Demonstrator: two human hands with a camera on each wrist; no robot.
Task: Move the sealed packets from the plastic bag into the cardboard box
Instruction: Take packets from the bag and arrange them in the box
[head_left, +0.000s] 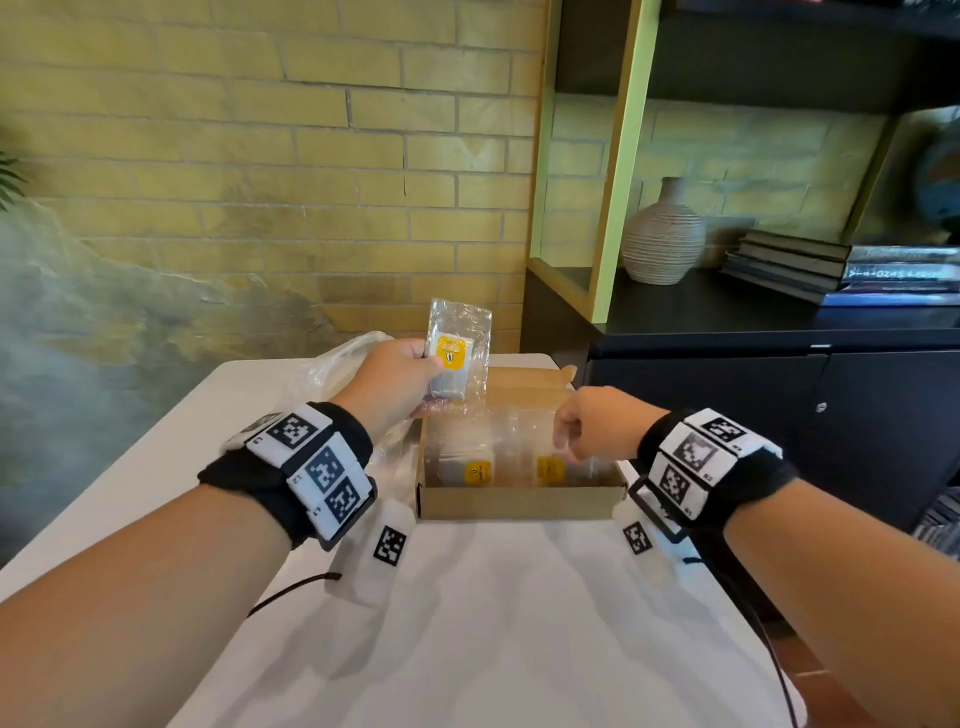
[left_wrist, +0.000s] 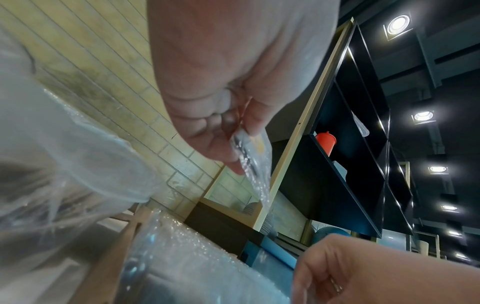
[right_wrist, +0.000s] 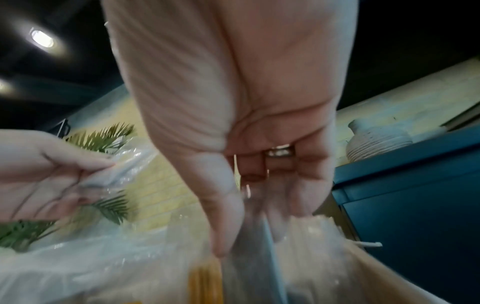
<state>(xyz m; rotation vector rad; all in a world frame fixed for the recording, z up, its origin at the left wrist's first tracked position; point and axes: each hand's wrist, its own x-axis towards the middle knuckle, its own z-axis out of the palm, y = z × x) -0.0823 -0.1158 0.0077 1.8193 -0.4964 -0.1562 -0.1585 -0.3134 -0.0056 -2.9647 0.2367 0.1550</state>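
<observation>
Head view showed the left hand (head_left: 397, 379) raised above the far left corner of the cardboard box (head_left: 519, 501), its fingers (head_left: 415, 349) and thumb pinching a sealed packet (head_left: 460, 345) by its lower left part, so that the packet stood nearly upright with its yellow label (head_left: 451, 353) facing the camera. That clear packet was in the air, over the box's left rim and just in front of the plastic bag (head_left: 332, 366), which lay crumpled on the white worktop (head_left: 493, 623) to the left of and behind the box. The box sat open on the worktop, its far flap folded back, and held more clear packets (head_left: 480, 462) standing side by side, two of them showing yellow labels near the front wall. The right hand (head_left: 592, 426) reached down into the right half of the box; in the right wrist view its fingers (right_wrist: 298, 197) were curled downward with the thumb against a clear packet (right_wrist: 249, 267) there, pinching its top edge, and a ring showed on one finger. Left wrist view confirmed the thumb and fingertips (left_wrist: 221, 152) pressed together on the crinkled plastic of the held packet (left_wrist: 253, 164). Both wrists wore black bands with square printed markers. A ribbed vase (head_left: 662, 234) and stacked books (head_left: 841, 273) sat on the dark shelf to the right, against a yellow brick wall.
</observation>
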